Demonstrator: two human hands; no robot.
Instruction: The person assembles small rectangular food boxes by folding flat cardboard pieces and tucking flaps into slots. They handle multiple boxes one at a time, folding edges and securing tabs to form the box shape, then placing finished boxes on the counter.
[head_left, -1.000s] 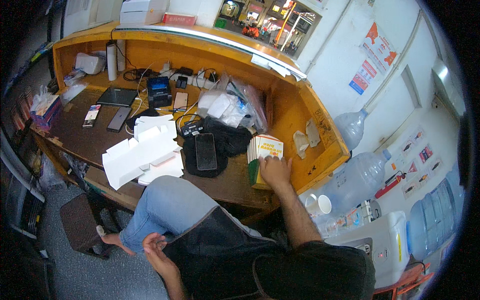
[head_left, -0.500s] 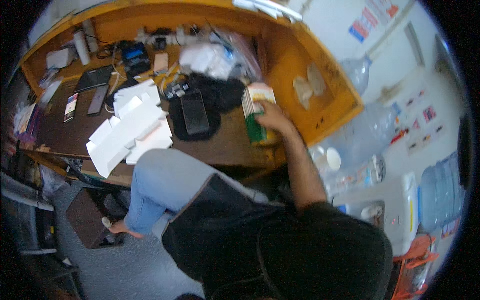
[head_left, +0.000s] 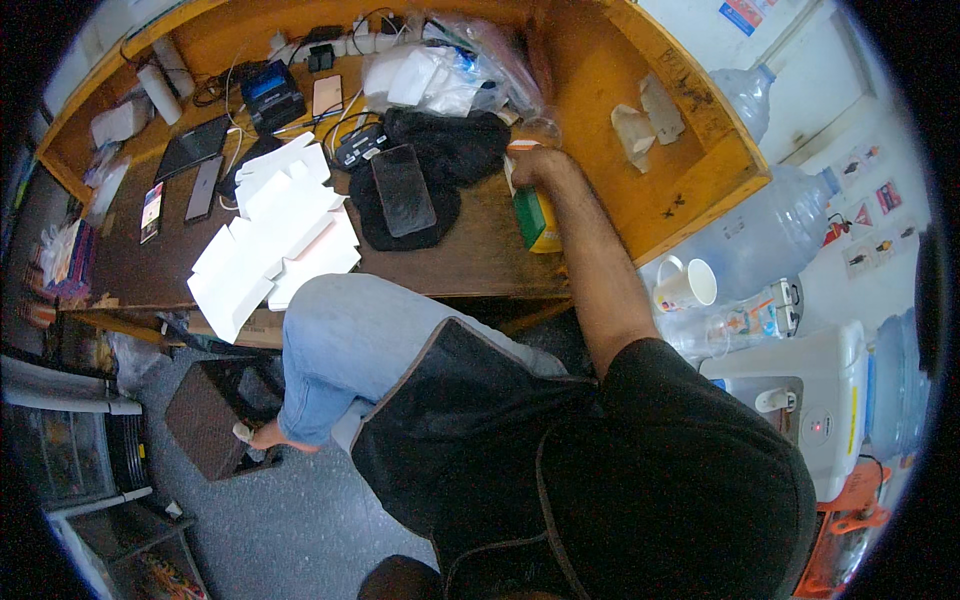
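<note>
My right hand (head_left: 542,168) reaches out to the right part of the brown desk and is closed over the far end of a green, yellow and white cardboard box (head_left: 537,222). The fingers curl around its top edge, and the hand and wrist hide much of the box. Left of it lies a dark smartphone (head_left: 405,192) on a crumpled black cloth (head_left: 440,140). A cut and folded sheet of white card (head_left: 270,235) spreads over the desk's near edge. My left hand does not show.
The wooden desk's side panel (head_left: 650,180) rises just right of my hand. Plastic bags (head_left: 435,75), cables and several phones lie on the desk. Beyond the panel are a white mug (head_left: 687,285), large clear bottles (head_left: 760,235) and a water dispenser (head_left: 835,400). My bent leg (head_left: 365,310) crosses the near edge.
My right hand has slid from the middle of the box to its far end. The whole view has shifted slightly and become sharper.
</note>
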